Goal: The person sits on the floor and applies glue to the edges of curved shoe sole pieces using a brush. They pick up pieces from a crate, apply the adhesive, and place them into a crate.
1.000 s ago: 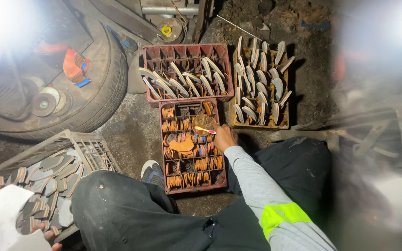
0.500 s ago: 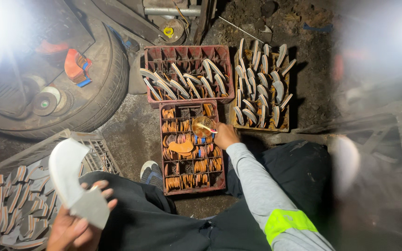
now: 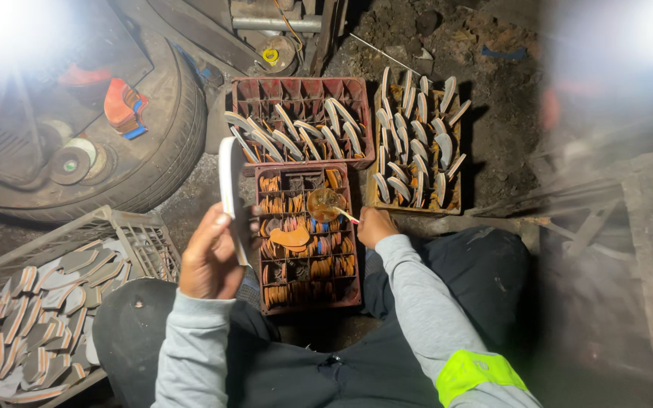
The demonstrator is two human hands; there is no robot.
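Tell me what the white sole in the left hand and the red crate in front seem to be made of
White sole: probably foam or rubber, matte; it is thin, seen edge-on, in the left hand. Red crate: likely moulded plastic, dull and grimy, with thin grid walls forming compartments.

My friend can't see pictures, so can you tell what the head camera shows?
A seated person's left hand holds up a pale, flat shoe sole, while the right hand dips a small brush at a round pot of brownish glue on a dark red plastic crate. More crates of soles and an old black tyre surround them.
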